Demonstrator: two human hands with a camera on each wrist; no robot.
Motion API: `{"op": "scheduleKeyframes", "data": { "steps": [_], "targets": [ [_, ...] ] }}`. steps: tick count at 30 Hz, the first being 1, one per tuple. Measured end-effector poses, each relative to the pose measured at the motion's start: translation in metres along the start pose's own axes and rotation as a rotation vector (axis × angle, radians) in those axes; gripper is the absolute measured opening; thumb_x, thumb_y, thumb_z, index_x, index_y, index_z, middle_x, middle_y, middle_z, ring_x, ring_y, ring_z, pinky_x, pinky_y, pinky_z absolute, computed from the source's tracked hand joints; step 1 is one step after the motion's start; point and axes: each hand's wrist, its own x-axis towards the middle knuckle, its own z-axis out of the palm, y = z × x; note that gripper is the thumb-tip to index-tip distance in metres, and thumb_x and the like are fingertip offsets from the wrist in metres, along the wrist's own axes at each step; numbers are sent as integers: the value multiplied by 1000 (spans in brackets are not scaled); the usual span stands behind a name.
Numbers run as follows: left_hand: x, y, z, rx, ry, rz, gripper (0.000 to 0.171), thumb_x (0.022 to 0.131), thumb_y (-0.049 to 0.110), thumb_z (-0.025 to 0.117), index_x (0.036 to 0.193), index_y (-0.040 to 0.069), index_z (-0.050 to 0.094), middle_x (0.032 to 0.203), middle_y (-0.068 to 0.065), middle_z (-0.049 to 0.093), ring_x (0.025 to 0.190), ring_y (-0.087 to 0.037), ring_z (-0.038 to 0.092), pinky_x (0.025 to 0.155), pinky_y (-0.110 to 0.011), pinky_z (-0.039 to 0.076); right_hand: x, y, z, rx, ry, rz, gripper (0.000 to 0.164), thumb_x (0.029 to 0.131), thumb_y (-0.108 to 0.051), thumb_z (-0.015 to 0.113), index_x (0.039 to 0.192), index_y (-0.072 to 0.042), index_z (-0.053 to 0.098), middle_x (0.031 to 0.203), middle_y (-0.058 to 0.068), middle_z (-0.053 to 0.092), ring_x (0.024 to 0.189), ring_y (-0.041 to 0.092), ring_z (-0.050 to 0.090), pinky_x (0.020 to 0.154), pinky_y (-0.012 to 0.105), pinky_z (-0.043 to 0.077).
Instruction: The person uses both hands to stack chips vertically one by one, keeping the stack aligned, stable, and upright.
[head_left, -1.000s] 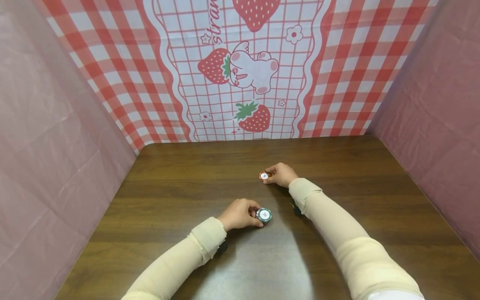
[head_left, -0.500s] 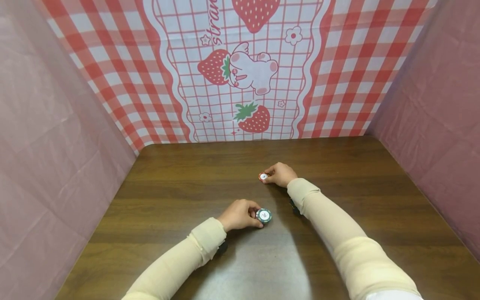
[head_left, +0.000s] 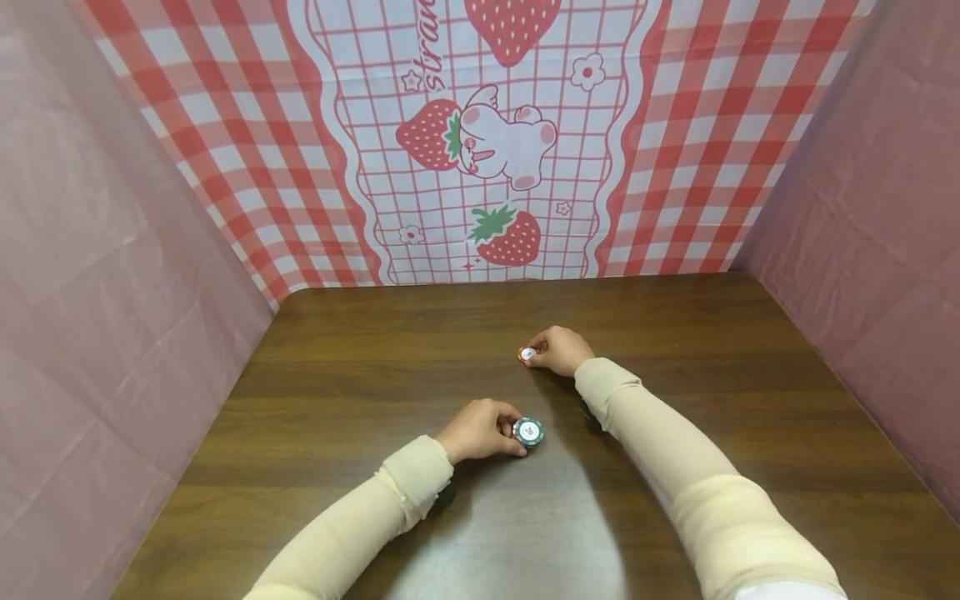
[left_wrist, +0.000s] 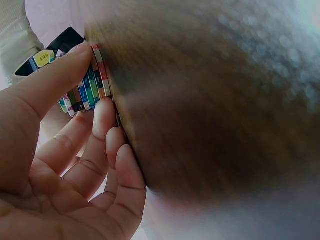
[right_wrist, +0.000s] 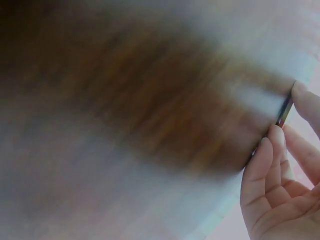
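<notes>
Near the middle of the brown table (head_left: 360,350), my left hand (head_left: 478,429) grips a stack of poker chips (head_left: 529,432) between thumb and fingers. The top chip is green with a white centre marked 20. In the left wrist view the edges of the chips (left_wrist: 92,87) show several colours, and the stack sits on the tabletop. Farther back and slightly right, my right hand (head_left: 562,351) pinches an orange-red poker chip (head_left: 527,354) with a white centre. The right wrist view shows this chip (right_wrist: 285,111) edge-on, thin and flat at the table surface.
A red-and-white checked cloth (head_left: 300,150) with strawberry prints hangs behind the table's back edge. Pink cloth (head_left: 112,292) encloses the left side, and another pink cloth (head_left: 870,250) the right. A dark wrist strap (left_wrist: 67,42) shows behind the chips in the left wrist view.
</notes>
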Motion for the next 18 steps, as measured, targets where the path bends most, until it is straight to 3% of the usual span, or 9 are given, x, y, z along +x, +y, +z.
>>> {"op": "scheduleKeyframes", "data": {
  "steps": [5,12,18],
  "targets": [
    [1,-1,2,1,0,-3,36,70,19,88,101,10,73,68,9,57,61,1,48,61,-17,40,-2,0,-1,12,21,-40,33,82,-29,78,106,-6,74,87,6,71,79,17,59,73,33,47],
    [1,-1,1,0,10,12,35,70,18,87,100,9,73,68,8,58,62,-2,49,61,-18,40,-7,0,-8,89,63,-32,35,82,-28,78,108,-5,73,90,7,72,82,18,62,77,35,49],
    [0,-1,1,9,11,12,35,70,19,88,100,10,73,68,9,58,61,0,49,61,-17,40,-10,0,-16,167,106,-67,34,81,-25,79,106,-4,74,88,8,72,79,16,61,72,30,47]
  ]
}}
